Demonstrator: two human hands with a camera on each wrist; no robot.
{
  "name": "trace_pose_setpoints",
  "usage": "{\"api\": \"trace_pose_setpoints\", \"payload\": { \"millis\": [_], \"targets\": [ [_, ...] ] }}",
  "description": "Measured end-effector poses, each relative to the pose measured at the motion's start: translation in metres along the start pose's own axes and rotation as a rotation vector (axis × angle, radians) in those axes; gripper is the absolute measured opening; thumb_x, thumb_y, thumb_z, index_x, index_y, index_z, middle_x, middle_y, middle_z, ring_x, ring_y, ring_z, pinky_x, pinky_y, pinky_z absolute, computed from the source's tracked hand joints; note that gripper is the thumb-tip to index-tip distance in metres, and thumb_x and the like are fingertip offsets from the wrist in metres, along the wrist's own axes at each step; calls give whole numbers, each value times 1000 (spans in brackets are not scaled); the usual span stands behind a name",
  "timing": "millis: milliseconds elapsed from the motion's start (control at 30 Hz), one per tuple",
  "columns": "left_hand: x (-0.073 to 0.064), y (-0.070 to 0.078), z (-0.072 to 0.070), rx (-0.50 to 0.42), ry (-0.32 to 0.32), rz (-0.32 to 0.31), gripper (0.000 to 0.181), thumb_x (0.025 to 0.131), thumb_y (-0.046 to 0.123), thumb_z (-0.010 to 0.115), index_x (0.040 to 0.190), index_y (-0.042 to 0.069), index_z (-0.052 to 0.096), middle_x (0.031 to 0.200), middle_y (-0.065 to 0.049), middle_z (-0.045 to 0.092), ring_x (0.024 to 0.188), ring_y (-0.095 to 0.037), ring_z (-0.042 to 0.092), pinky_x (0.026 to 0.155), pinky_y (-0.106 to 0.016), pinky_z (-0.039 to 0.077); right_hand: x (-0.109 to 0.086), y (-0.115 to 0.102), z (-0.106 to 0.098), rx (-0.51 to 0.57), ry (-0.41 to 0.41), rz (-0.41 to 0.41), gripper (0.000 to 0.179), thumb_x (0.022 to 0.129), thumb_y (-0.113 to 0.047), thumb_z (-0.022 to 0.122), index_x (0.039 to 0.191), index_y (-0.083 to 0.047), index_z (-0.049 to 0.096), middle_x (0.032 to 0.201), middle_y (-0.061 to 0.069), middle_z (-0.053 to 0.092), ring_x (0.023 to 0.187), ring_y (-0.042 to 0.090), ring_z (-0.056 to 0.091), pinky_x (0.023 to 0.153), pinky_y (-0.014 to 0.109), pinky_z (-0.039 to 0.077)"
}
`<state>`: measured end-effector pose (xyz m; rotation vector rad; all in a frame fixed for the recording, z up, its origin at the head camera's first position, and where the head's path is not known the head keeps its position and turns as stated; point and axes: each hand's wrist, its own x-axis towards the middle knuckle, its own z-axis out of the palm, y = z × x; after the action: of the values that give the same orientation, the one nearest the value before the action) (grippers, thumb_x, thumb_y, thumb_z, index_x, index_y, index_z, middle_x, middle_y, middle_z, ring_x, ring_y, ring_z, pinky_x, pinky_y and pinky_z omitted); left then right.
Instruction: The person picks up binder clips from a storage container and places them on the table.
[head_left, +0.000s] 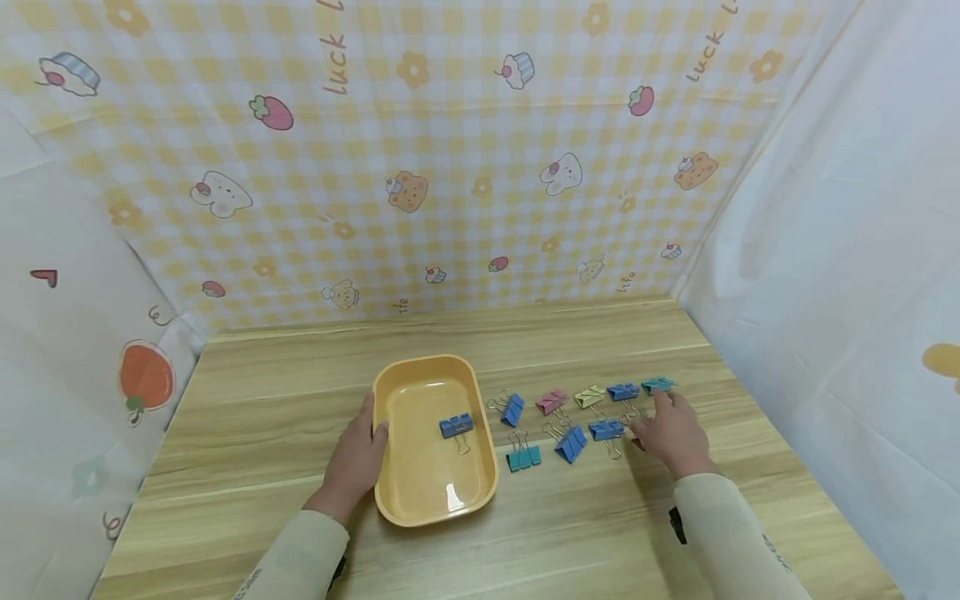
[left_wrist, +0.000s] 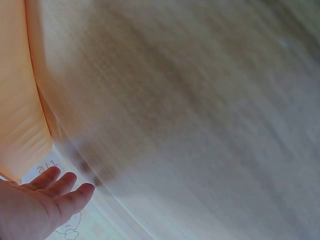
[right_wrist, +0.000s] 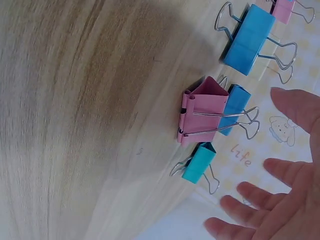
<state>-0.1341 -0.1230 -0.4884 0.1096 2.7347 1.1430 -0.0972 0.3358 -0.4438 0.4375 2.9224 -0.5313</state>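
Observation:
A yellow tray (head_left: 431,517) lies on the table, with a blue binder clip (head_left: 456,426) inside. My left hand (head_left: 356,454) grips its left rim, thumb over the edge and fingers along the outer wall. In the left wrist view, those fingers (left_wrist: 72,197) show beside the tray wall (left_wrist: 22,100). My right hand (head_left: 675,429) is over the right end of the binder clips, near a teal clip (head_left: 657,385). In the right wrist view, this hand (right_wrist: 285,195) has its fingers spread, holding nothing, beside a large pink binder clip (right_wrist: 205,115) that the hand hides in the head view.
Two rough rows of clips lie right of the tray, among them a pink clip (head_left: 552,402), a yellow clip (head_left: 589,397), a blue clip (head_left: 572,443) and a teal clip (head_left: 523,457). A checked cloth (head_left: 450,233) hangs behind the wooden table (head_left: 247,417).

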Motion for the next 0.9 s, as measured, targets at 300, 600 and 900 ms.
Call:
{"api": "trace_pose_setpoints", "payload": {
  "millis": [300, 600, 900],
  "targets": [
    [0, 0, 0, 3, -2, -1, 63, 105, 27, 30, 155, 2, 0, 154, -29, 23, 139, -46, 25, 112, -58, 23, -1, -8, -1, 19, 85, -83, 77, 90, -30, 66, 147, 6, 28, 147, 38, 21, 131, 57, 25, 96, 68, 37],
    [-2, 1, 0, -11, 8, 14, 63, 105, 25, 32, 154, 0, 2, 153, -30, 25, 138, -46, 27, 112, -58, 24, 2, -21, -2, 46, 181, -204, 75, 85, -22, 72, 144, 7, 35, 149, 35, 21, 134, 55, 22, 105, 68, 25],
    [-2, 3, -2, -16, -7, 12, 63, 105, 26, 31, 154, 0, 0, 155, -28, 21, 141, -44, 23, 113, -56, 21, 3, -38, 0, 20, 192, -305, 75, 85, -23, 74, 145, 2, 36, 151, 30, 23, 136, 51, 23, 106, 67, 26]
  ]
}}
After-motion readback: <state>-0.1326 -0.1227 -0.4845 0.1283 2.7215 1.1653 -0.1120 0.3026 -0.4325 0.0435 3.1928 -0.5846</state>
